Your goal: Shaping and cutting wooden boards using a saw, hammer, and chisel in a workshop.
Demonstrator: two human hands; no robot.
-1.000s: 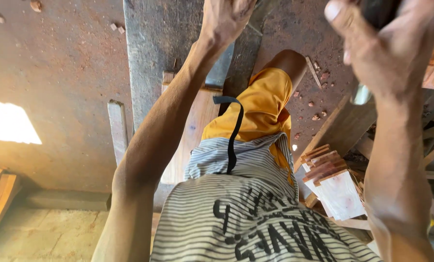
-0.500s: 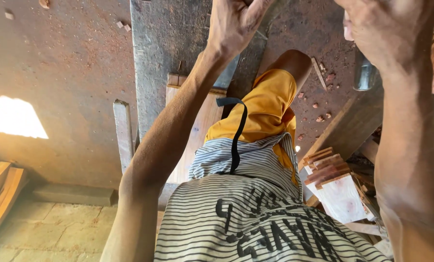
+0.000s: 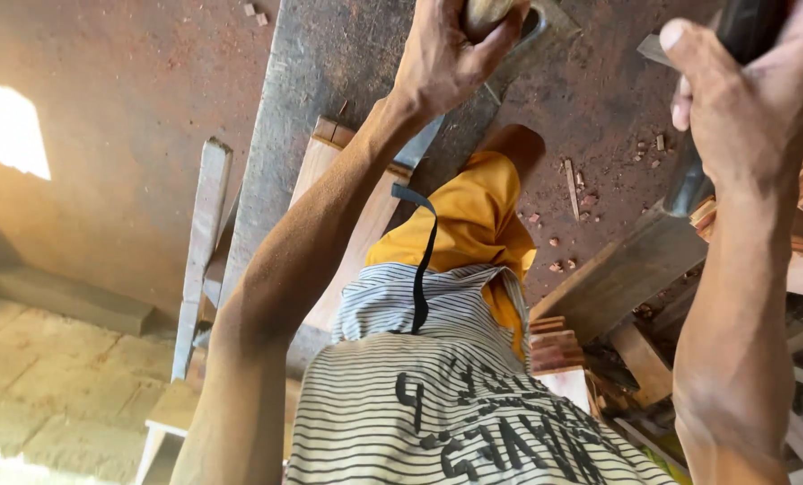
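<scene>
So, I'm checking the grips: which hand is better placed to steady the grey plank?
Probably the left. The left hand is already over the plank, closed on a pale handle. The right hand is off to the side, closed on a dark tool.

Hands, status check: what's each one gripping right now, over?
Left hand closed on a pale handle over the grey plank. Right hand closed on a dark tool handle. Wood scraps stacked near the right arm.

Striped shirt point(image 3: 455, 422), yellow shorts point(image 3: 469, 220), stacked wood offcuts point(image 3: 558, 350), reddish floor point(image 3: 123, 135)
</scene>
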